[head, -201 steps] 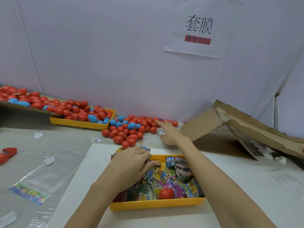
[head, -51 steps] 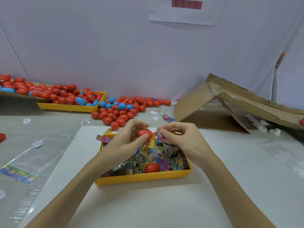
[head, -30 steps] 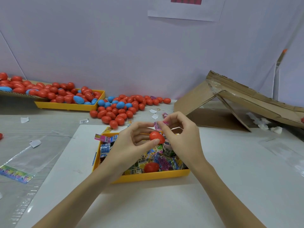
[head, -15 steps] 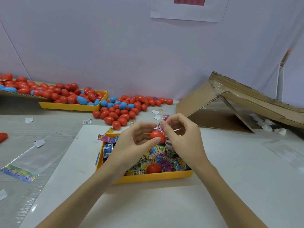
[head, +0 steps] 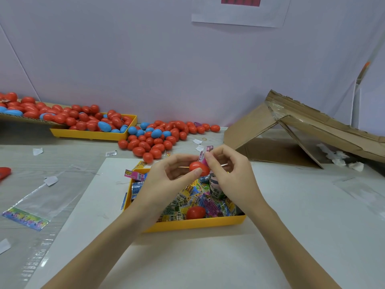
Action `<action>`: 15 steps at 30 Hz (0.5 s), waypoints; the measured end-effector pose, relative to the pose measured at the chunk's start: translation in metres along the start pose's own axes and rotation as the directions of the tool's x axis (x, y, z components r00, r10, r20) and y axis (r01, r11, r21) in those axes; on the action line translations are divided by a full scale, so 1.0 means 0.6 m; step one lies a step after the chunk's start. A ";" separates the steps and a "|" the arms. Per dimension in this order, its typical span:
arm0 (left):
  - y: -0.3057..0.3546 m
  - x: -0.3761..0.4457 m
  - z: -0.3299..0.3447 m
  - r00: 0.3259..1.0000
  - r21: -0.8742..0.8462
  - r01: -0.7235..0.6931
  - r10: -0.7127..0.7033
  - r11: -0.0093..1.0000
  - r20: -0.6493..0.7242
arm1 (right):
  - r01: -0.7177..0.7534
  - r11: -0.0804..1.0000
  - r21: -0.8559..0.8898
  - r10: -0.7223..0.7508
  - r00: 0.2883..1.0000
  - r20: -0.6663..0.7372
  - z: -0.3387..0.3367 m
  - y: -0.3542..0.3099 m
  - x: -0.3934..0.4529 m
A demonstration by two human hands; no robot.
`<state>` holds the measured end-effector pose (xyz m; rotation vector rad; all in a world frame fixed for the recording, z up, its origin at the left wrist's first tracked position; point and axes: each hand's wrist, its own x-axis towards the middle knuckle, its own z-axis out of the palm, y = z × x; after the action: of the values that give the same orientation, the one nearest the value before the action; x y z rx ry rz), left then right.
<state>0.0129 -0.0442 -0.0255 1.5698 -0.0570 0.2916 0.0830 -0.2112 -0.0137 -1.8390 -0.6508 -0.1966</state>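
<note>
My left hand [head: 166, 180] holds a red plastic egg [head: 199, 168] between thumb and fingers, above the yellow tray [head: 193, 223]. My right hand [head: 231, 174] pinches a small pink printed packet [head: 205, 156] right against the egg's top. The tray is filled with several colourful packets [head: 187, 197] and one loose red egg [head: 195, 212]. Both hands meet over the tray's far half.
A heap of red and blue eggs [head: 160, 136] lies behind the tray. A second yellow tray [head: 91, 134] of eggs stands at the back left. Torn cardboard [head: 291, 130] leans at the right. Clear bags [head: 41, 199] lie at the left on the table.
About seven seconds ago the right hand reached to the egg heap and the left was in the tray. Since then both came together over the tray with egg and packet, barely shifting lately.
</note>
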 end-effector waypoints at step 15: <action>0.012 -0.003 0.000 1.000 -0.012 0.007 -0.007 1.000 0.019 | -0.280 0.921 0.269 0.274 0.960 0.062 -0.012 -0.002 0.002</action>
<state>0.0096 -0.0449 -0.0190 1.5607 -0.0679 0.2705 0.0846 -0.2170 -0.0095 -1.6418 -0.4024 0.1001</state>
